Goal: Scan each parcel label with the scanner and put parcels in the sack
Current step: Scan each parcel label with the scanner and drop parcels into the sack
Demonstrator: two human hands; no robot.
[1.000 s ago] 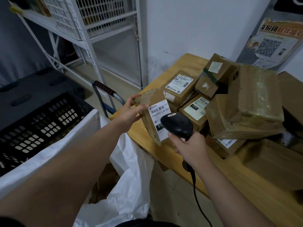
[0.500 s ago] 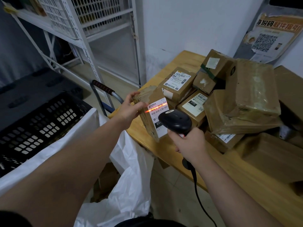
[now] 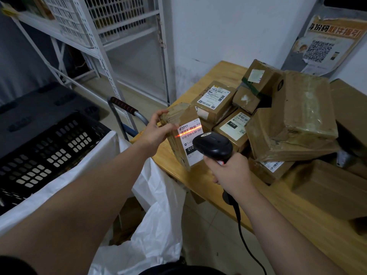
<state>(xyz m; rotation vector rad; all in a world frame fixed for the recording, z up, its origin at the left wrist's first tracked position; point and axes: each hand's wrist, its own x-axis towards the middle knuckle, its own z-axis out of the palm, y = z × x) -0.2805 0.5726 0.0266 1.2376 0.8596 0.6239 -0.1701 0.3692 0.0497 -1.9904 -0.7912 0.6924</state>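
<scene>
Left hand (image 3: 156,132) is gripping the parcel (image 3: 173,149) at its taped upper end. The thumb is lying on the front face and the fingers are curling over the far edge, their tips hidden.

The parcel is standing on end at the near left corner of the table (image 3: 288,213), beside the pile (image 3: 305,116). We are not able to tell whether its lower end is resting on the wood.

1 red scan line is crossing the barcode on the label (image 3: 187,142). We are reading "010-010-L30-551"; the smaller print is too fine to make out.

Right hand (image 3: 230,173) is wrapping tightly round the handle of the scanner (image 3: 213,144). The fist is hiding most of the handle. The scanner head is covering the label's lower right part.

The cable (image 3: 240,227) is running off the bottom edge.

The sack (image 3: 158,215) is hanging open below the table's left edge, with dim brown shapes inside that we cannot identify.

The pile is running out of frame on the right, so we are not counting it.
</scene>
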